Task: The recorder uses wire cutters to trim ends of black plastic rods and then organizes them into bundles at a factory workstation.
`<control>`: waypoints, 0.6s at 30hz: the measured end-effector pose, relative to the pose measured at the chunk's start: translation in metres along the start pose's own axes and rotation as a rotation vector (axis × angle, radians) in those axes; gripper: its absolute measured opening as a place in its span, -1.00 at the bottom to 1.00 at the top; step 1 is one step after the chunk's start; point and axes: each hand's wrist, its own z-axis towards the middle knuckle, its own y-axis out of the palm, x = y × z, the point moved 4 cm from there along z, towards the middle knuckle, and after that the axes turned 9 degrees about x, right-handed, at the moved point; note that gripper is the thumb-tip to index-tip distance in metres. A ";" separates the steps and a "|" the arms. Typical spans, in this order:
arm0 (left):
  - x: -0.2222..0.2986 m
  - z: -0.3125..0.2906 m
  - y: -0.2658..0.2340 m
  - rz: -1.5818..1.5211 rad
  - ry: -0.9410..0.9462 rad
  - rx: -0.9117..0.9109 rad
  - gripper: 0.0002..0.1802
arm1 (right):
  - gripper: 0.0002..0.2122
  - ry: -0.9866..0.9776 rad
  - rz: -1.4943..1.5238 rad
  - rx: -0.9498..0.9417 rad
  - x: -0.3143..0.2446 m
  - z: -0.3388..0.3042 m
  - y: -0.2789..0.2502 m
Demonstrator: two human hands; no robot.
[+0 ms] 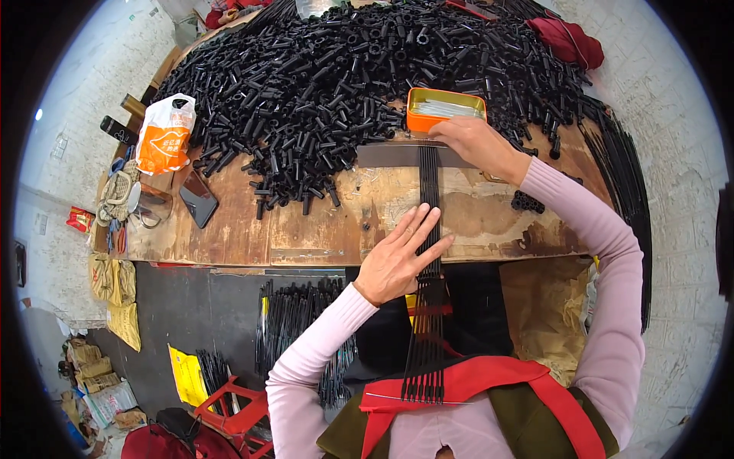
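Observation:
A row of thin black rods (pixel 430 180) runs from the worktable's far middle, over its near edge and down to my lap. My left hand (pixel 397 260) lies on the rods near that edge, fingers stretched and somewhat apart. At their far end, my right hand (pixel 478 145) bends down in front of an orange tin (pixel 447 124). Its fingers are drawn together, and whatever they pinch is hidden. Thin whitish sticks (pixel 449 107) lie inside the tin. Beneath the rods' far ends, a flat dark strip (pixel 386 156) crosses the wooden table (pixel 336 233).
A large heap of short black tubular parts (pixel 329 84) covers the table's far side. At left are a phone (pixel 199 199) and an orange-white plastic bag (pixel 166 138). Long black rods (pixel 623 164) lean along the right edge. More rod bundles (pixel 298 321) stand below the table.

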 end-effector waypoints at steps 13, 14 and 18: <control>0.001 0.000 -0.053 0.144 -0.155 -0.074 0.07 | -0.59 0.182 0.085 -0.134 -0.047 0.003 -0.062; -0.004 -0.003 -0.063 0.117 -0.257 -0.078 0.14 | -0.50 0.278 0.313 -0.268 -0.074 -0.004 -0.076; -0.051 0.054 -0.011 -0.164 0.053 0.107 -0.41 | -0.50 0.228 0.855 -0.338 -0.176 -0.057 -0.044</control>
